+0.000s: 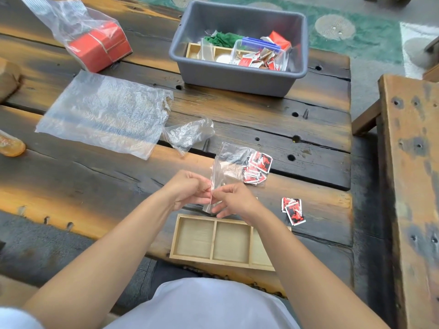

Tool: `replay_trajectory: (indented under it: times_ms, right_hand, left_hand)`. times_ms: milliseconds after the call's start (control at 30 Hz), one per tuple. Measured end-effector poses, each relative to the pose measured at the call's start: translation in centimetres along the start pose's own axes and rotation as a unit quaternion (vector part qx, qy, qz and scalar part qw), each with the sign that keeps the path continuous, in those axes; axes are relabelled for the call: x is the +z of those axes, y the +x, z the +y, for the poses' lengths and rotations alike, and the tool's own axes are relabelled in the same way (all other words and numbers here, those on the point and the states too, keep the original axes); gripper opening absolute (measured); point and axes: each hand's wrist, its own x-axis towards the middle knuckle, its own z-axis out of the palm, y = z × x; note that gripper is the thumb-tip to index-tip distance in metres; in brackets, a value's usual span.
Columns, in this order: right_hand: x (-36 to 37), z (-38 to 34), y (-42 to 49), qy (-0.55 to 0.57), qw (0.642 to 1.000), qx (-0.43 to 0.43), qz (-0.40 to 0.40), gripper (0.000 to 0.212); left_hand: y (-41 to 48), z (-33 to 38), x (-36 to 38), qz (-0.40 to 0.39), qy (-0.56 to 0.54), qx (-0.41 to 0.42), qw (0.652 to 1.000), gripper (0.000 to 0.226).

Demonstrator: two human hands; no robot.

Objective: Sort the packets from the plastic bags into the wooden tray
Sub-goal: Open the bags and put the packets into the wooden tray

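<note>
**Opening a small bag above the tray**

The left hand [190,188] and right hand [234,200] are each pinching one side of a small plastic bag [225,167] at its mouth, apparently pulling the seal apart. Red packets [257,168] are bunching at the bag's far end, beyond the grip. The wooden tray [215,238] is lying just below the grip, compartments unfilled, probably positioned for short transfers. Two loose packets [293,210] are resting to the right.

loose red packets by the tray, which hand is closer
Right. The right hand is just left of the loose red packets; the left hand sits farther left, pinching the small plastic bag.
</note>
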Motion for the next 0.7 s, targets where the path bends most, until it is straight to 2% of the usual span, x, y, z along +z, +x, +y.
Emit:
replay_trajectory:
  times_ms: [133, 267, 367, 467, 567, 700]
  right_hand:
    - [-0.1, 0.1, 0.0, -0.005, 1.000, 0.013, -0.002, 0.028]
    - [-0.2, -0.2, 0.2, -0.012, 0.999, 0.019, 0.048, 0.049]
    - [-0.5, -0.6, 0.2, -0.034, 0.997, 0.037, 0.051, 0.036]
    - [-0.7, -1.2, -0.1, -0.062, 0.996, 0.050, 0.040, 0.016]
    - [-0.7, -1.2, 0.1, -0.128, 0.988, 0.035, 0.078, 0.016]
    - [-0.6, -1.0, 0.3, -0.170, 0.976, 0.009, 0.138, 0.017]
  left_hand:
    - [-0.2, -0.1, 0.3, -0.016, 0.033, 0.002, 0.999, 0.013]
    - [-0.6, -0.1, 0.6, -0.053, 0.072, 0.014, 0.996, 0.027]
    - [-0.5, -0.4, 0.8, -0.051, 0.056, 0.015, 0.997, 0.025]
    - [-0.3, -0.8, 1.0, -0.012, 0.063, 0.034, 0.997, 0.016]
    - [-0.2, -1.0, 1.3, 0.021, 0.056, 0.048, 0.997, 0.013]
    - [-0.3, -1.0, 2.0, 0.007, 0.042, 0.065, 0.997, 0.023]
